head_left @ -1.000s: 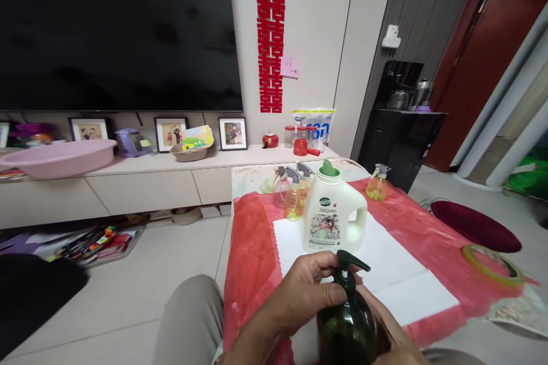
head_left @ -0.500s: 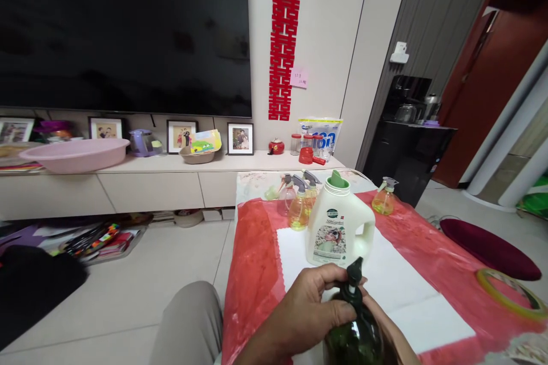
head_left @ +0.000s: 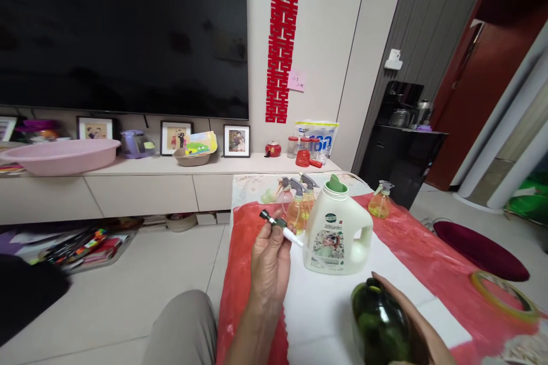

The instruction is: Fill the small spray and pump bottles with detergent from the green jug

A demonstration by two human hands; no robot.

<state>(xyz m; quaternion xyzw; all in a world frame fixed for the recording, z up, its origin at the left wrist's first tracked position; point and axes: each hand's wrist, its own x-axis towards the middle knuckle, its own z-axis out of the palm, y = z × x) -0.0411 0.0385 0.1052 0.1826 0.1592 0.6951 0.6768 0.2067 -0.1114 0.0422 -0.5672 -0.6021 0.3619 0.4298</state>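
My left hand (head_left: 272, 259) pinches a pump head (head_left: 280, 224), black with a white lower part, held tilted to the left of the big detergent jug. A dark green bottle (head_left: 381, 319), its neck uncovered, is gripped by my right hand (head_left: 422, 319) along its right side; some of those fingers are hidden behind it. The pale detergent jug (head_left: 338, 234) stands upright and uncapped on a white sheet (head_left: 317, 313), a green spout showing in its mouth. Just behind it are several spray bottles (head_left: 297, 210), some with yellow liquid.
Another spray bottle (head_left: 380, 202) stands at the table's right back. A tape roll (head_left: 505, 296) lies on the red cover (head_left: 432, 245) at the right. Behind, a low cabinet (head_left: 141, 194) carries a pink basin (head_left: 64, 157) and picture frames. A maroon stool seat (head_left: 479, 251) is beyond the table's right edge.
The pump head has come out of the green bottle and moved left and up with my left hand. The bottle, in my right hand, has shifted slightly right and tilted.
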